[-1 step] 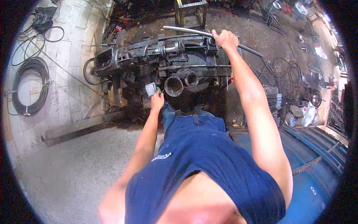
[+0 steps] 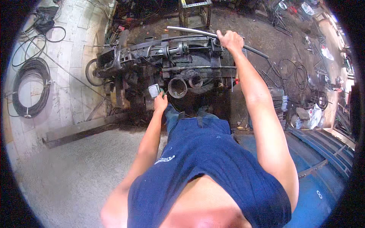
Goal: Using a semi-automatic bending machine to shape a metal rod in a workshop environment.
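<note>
My right hand (image 2: 230, 40) is closed around a long grey metal tube (image 2: 190, 30), held slantwise over the far right part of a grimy black machine (image 2: 184, 60) with shafts and rollers. Closer to my body, my left hand (image 2: 160, 102) grips a tool with a green handle and a flat, pale, squarish head (image 2: 154, 91); its exact kind I cannot make out. Right of that hand, two round open-mouthed cups sit on the machine's near side, a larger one (image 2: 177, 87) and a smaller one (image 2: 195, 81). A thin horizontal rod (image 2: 201, 68) runs above them.
Coiled black cable (image 2: 31, 88) hangs at the left wall. A bundle of metal rods (image 2: 279, 104) and plastic bags (image 2: 312, 117) lie on the right. Blue metal panels (image 2: 315, 167) are at the lower right. A metal-framed stand (image 2: 195, 4) stands beyond the machine.
</note>
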`<action>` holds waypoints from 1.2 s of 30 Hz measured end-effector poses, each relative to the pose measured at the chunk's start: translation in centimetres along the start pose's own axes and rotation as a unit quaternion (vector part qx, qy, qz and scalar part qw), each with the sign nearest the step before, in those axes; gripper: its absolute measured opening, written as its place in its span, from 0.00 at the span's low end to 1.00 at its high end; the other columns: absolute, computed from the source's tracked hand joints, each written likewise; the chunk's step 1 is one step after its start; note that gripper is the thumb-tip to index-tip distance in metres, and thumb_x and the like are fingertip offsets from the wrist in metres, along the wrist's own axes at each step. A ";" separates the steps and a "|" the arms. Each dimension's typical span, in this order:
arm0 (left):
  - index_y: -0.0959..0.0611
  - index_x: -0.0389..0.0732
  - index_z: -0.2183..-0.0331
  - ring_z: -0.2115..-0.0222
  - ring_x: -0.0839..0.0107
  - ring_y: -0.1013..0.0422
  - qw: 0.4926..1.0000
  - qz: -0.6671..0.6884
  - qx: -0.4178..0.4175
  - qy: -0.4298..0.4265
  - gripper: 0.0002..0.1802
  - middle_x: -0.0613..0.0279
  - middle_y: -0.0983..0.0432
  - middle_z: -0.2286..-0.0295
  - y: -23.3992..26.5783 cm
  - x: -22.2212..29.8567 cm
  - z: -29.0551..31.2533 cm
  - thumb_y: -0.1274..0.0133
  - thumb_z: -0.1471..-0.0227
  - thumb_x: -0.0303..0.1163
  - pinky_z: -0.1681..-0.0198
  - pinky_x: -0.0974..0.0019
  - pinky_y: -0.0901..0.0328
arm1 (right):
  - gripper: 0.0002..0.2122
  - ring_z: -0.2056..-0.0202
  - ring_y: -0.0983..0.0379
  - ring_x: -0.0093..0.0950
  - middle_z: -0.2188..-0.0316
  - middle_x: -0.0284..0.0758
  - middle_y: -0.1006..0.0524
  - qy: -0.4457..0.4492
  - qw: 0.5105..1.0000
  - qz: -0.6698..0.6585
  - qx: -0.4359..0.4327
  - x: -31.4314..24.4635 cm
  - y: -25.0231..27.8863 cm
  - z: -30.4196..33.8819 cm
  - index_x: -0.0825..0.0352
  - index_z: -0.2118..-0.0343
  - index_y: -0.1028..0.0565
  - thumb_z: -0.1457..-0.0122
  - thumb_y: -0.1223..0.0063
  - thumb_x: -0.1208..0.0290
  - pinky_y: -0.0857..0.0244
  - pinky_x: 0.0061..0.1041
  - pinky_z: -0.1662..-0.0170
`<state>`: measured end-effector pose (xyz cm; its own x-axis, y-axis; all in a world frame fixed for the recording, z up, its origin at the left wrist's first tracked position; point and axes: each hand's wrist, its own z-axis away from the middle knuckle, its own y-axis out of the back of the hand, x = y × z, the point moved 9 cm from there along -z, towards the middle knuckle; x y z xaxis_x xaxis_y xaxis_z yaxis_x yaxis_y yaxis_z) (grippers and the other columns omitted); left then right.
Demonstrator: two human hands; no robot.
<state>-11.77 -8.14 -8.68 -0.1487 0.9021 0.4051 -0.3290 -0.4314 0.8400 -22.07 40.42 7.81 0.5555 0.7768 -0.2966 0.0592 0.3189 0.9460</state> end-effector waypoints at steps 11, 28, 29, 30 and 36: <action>0.23 0.43 0.49 0.58 0.45 0.27 1.000 -0.002 -0.002 0.003 0.25 0.40 0.23 0.62 0.0 -0.2 -0.3 0.49 0.47 0.43 0.53 0.50 0.33 | 0.32 0.59 0.23 0.45 0.64 0.49 0.20 0.015 1.000 0.013 0.010 -0.8 -0.3 -0.3 0.67 0.66 0.18 0.46 0.60 0.38 0.30 0.39 0.55; 0.23 0.38 0.50 0.57 0.44 0.27 0.999 0.025 -0.016 0.023 0.26 0.36 0.24 0.61 0.4 0.3 0.1 0.49 0.46 0.43 0.52 0.52 0.34 | 0.33 0.59 0.22 0.45 0.64 0.49 0.20 0.014 1.000 0.007 0.000 -0.4 -0.4 -0.3 0.67 0.66 0.18 0.46 0.61 0.37 0.30 0.39 0.56; 0.23 0.38 0.50 0.57 0.44 0.27 0.999 0.028 -0.015 0.022 0.26 0.36 0.24 0.61 0.4 0.4 0.1 0.49 0.46 0.43 0.52 0.52 0.34 | 0.33 0.59 0.22 0.45 0.64 0.49 0.20 0.014 1.000 0.007 0.000 -0.5 -0.4 -0.3 0.67 0.66 0.18 0.46 0.61 0.37 0.30 0.39 0.56; 0.23 0.38 0.50 0.57 0.44 0.27 0.999 0.028 -0.014 0.022 0.26 0.36 0.24 0.61 0.2 0.1 0.0 0.49 0.46 0.43 0.52 0.52 0.34 | 0.33 0.60 0.22 0.45 0.64 0.50 0.20 0.018 1.000 0.010 0.003 -0.8 -0.4 -0.3 0.68 0.66 0.18 0.46 0.60 0.37 0.30 0.39 0.56; 0.23 0.39 0.49 0.58 0.45 0.27 0.999 0.026 -0.016 0.022 0.26 0.37 0.23 0.62 0.0 -0.1 -0.2 0.50 0.47 0.43 0.53 0.52 0.33 | 0.33 0.60 0.22 0.45 0.65 0.50 0.20 0.017 1.000 0.010 0.003 -0.9 -0.5 -0.2 0.68 0.67 0.18 0.47 0.59 0.37 0.30 0.39 0.56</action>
<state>-11.90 -8.26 -8.77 -0.2066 0.8786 0.4306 -0.3491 -0.4773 0.8064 -22.76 39.69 7.56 0.5283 0.8009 -0.2818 0.0534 0.2999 0.9525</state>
